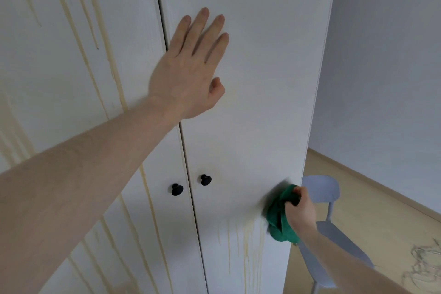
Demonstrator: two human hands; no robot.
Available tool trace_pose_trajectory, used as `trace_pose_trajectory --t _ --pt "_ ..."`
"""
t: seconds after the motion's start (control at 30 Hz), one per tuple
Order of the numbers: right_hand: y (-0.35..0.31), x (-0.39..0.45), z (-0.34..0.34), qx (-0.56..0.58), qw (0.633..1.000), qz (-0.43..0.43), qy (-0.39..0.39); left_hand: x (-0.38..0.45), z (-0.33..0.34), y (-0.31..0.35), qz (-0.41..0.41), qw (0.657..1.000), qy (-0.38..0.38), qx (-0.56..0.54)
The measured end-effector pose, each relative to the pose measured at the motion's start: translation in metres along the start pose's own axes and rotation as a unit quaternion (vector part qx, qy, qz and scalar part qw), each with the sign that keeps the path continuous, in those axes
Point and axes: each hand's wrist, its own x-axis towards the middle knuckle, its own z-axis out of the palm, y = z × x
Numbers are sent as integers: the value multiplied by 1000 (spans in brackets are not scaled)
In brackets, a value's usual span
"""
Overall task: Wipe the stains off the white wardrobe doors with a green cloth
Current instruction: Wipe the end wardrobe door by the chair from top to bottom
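Observation:
Two white wardrobe doors fill the view, the left door (71, 79) and the right door (250, 79), each with a black knob (177, 189) (205, 179). Long yellowish drip stains (105, 38) run down the left door. Shorter drips (248, 241) mark the lower part of the right door. My left hand (191, 67) lies flat, fingers spread, against the upper right door near the gap. My right hand (301, 210) grips a bunched green cloth (278, 219) and presses it on the right door's lower right edge, just above the drips.
A pale blue chair (334, 234) stands right of the wardrobe, close behind my right arm. Beyond it are a light wooden floor (381, 210) and a grey wall (386, 55). A scribbled mark (424, 267) shows on the floor at bottom right.

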Motion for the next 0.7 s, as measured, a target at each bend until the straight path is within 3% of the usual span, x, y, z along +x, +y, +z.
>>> trace_pose_trajectory --t 0.37,0.7 --pt "-62 -101 67 103 971 -165 -138 0 0 1 -2 1000 -4 -1" --pt "-55 -81 73 42 974 -181 -126 0 1 1 0 1000 -1 -7"
